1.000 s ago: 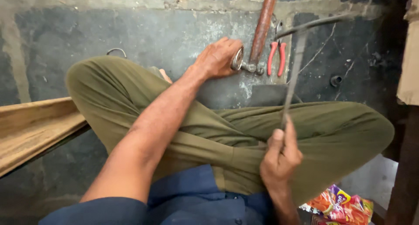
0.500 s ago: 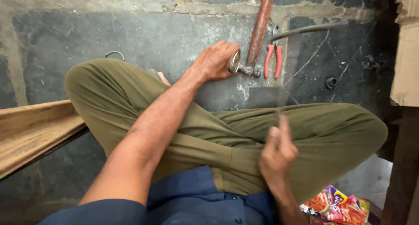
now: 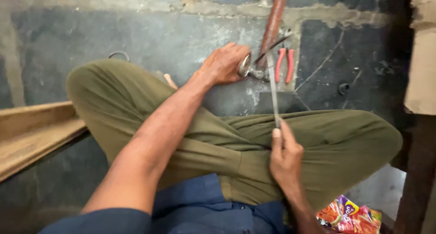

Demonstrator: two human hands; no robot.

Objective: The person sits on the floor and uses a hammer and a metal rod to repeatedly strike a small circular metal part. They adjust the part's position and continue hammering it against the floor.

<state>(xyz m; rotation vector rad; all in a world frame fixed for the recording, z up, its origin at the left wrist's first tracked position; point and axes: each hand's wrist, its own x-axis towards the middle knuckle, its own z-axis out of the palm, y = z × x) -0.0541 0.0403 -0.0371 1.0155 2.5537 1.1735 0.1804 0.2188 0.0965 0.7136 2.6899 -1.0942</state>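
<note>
— What's he got hold of there?

— His right hand [image 3: 285, 157] is clenched around the near end of a thin metal file [image 3: 273, 86], thumb laid along it. The far end reaches up to a small metal ring [image 3: 245, 65], which his left hand [image 3: 223, 64] pinches against the stone floor [image 3: 136, 39], just beside the rusty pipe [image 3: 274, 23] and the red-handled pliers [image 3: 284, 64].

— How would you do it well?

— I'd say keep the ring pinned hard and the strokes flat and straight, so the file doesn't skid onto the fingers.

— Anything changed?

— Yes. A second ago the file leaned off to the right, its tip clear of the ring; now it stands nearly straight up from his hand and meets the ring. The left hand hasn't shifted.
</note>
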